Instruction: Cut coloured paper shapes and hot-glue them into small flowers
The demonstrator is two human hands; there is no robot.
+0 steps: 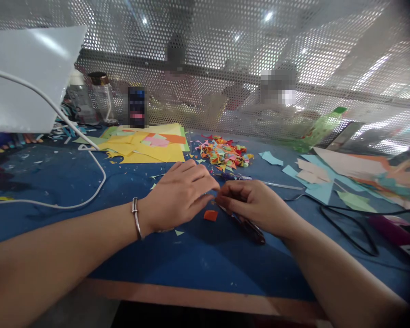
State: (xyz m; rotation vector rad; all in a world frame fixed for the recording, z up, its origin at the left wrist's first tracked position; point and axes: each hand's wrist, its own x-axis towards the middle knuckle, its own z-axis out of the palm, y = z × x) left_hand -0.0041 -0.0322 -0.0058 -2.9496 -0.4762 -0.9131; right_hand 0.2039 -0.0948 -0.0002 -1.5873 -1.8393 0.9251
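Near the middle of the blue table, my left hand (186, 196) has its fingers bent, the thumb and forefinger close together at the tips. Facing it is my right hand (251, 202), curled with thumb and forefinger pinched. The fingertips of both hands almost meet, and whatever is between them is too small or hidden to make out. Just below them lies a small orange paper piece (211, 215). A slim tool with a dark, shiny handle (254, 231) rests on the table under my right hand, its other end covered. Behind the hands is a purple pen-like tool (230, 176).
A heap of small colourful paper bits (225, 152) lies beyond the hands. Yellow paper sheets (150, 152) are back left, blue and pink sheets (323, 177) right. A white cable (99, 182) loops left, a black cable (358, 228) right. Bottles (104, 98) stand behind.
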